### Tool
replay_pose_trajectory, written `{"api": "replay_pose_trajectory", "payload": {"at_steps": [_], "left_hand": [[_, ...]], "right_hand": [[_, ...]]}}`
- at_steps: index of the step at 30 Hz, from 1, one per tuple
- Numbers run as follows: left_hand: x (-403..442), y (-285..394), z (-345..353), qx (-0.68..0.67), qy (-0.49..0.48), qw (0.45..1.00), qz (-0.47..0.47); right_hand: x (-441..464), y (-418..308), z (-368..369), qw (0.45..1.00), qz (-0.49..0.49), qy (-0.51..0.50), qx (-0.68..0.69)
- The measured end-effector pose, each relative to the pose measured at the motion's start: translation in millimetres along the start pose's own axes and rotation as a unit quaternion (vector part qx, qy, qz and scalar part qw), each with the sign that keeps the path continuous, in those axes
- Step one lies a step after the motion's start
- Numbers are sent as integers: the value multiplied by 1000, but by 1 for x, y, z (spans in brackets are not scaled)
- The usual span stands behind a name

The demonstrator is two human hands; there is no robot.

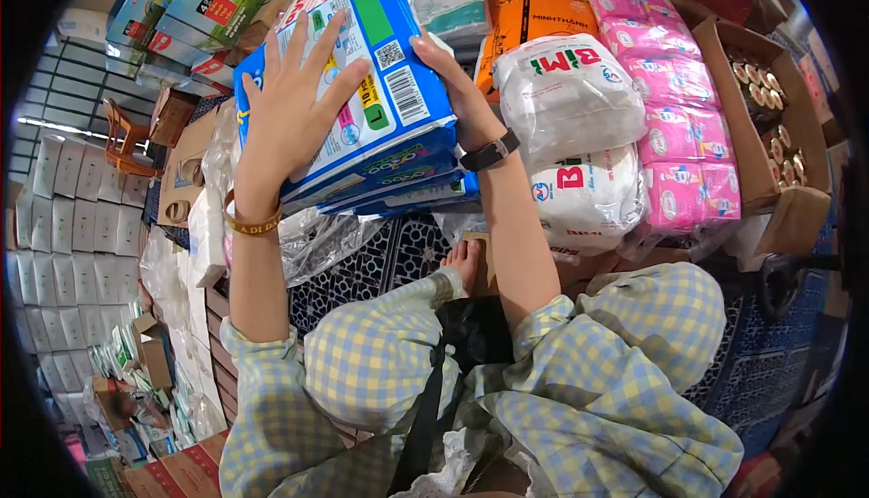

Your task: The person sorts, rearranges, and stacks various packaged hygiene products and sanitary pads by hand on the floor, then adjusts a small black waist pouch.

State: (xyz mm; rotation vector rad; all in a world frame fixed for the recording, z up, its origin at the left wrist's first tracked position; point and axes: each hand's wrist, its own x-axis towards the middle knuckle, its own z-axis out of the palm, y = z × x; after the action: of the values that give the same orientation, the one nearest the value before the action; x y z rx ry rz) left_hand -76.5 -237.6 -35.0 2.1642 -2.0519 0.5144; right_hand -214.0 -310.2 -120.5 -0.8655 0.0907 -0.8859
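A blue and white diaper pack (371,23), marked L with a barcode and QR code, lies on top of a stack of similar blue packs (385,172). My left hand (299,104) rests on its printed top face, fingers stretched and spread apart. Along the pack's right side, my right hand (466,100) grips the edge with the thumb near the barcode; its other fingers are mostly hidden. Just right of that hand are white BIMI packs (575,100) in clear plastic.
Pink packs (679,131) are stacked at the right, beside an open carton (801,113) of cans. An orange pack (534,23) and a green-white pack (453,0) sit behind. White boxes (68,226) line the left. Clear plastic wrap (326,244) lies over the dark patterned floor.
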Motion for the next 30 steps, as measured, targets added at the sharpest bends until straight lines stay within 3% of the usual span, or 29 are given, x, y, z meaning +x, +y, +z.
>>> {"api": "replay_pose_trajectory", "payload": {"at_steps": [5,10,12,15,18,22,24,26,28,30], "left_hand": [[-2,-12,0,-13,-27,1000,-1],[-6,-17,-4,-45,-40,998,1],[-5,-21,-10,-53,-49,997,1],[-5,-20,-14,-67,-68,995,3],[-7,-12,-14,-145,101,983,-45],[-13,25,-48,-89,93,992,7],[-12,31,-33,-63,60,996,4],[-11,35,-18,-13,-8,1000,6],[-8,39,-16,1,-20,1000,-3],[-4,40,-16,35,-46,998,-25]], "right_hand": [[8,16,1,997,-9,75,-9],[14,48,-15,953,-141,260,64],[14,59,-35,945,-129,301,12],[5,76,-73,909,-8,345,-232],[-4,121,-114,881,54,364,-297],[-18,143,-107,858,122,396,-304],[-16,158,-117,852,139,411,-294],[-4,224,-173,895,82,369,-238],[-2,224,-183,911,50,350,-212],[-5,191,-166,932,150,272,-188]]}}
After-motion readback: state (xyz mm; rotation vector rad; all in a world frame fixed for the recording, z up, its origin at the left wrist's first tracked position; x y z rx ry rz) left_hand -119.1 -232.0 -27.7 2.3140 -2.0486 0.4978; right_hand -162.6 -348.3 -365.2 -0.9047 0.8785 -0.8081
